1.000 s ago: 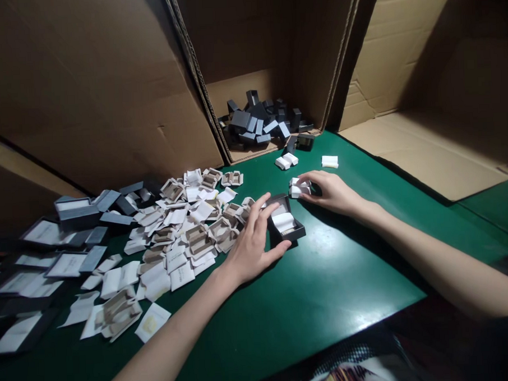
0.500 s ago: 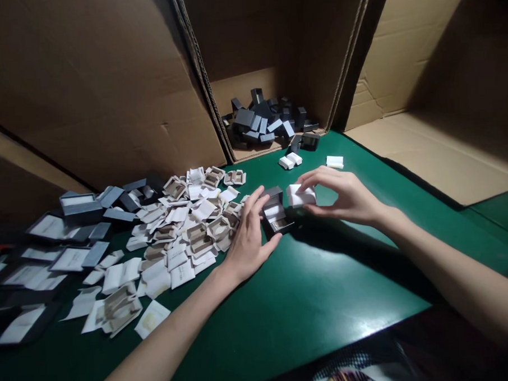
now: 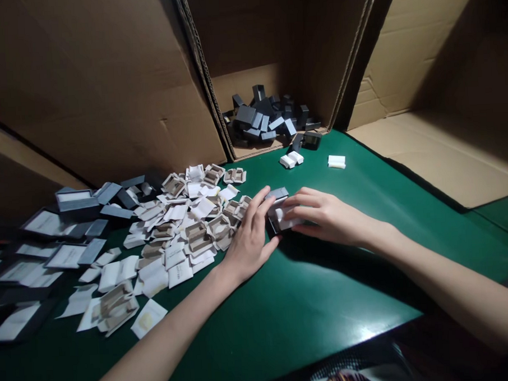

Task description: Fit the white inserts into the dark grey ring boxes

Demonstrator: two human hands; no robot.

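Observation:
A small black box [image 3: 278, 193] with its lid raised stands on the green table. My left hand [image 3: 248, 235] steadies it from the left, fingers along its back and side and thumb near the front. At the box's opening is a white folded card insert [image 3: 284, 219], partly inside it as far as I can see. My right hand [image 3: 333, 214] has its fingers closed on the insert from the right; the fingertips and the far side of the insert are partly hidden. Left of the box lies a heap of white and grey-brown card inserts [image 3: 179, 216].
Open black boxes [image 3: 67, 255] are piled at the left. More black boxes [image 3: 261, 117] lie inside an upright cardboard box [image 3: 269, 66] at the back. Two white pieces, one a folded insert [image 3: 292, 159], the other a flat piece [image 3: 336, 161], rest beyond my hands. Another cardboard box [image 3: 446, 148] stands right.
My right hand has moved left and brought the white insert from beside the black box to its opening. My left hand stays at the box.

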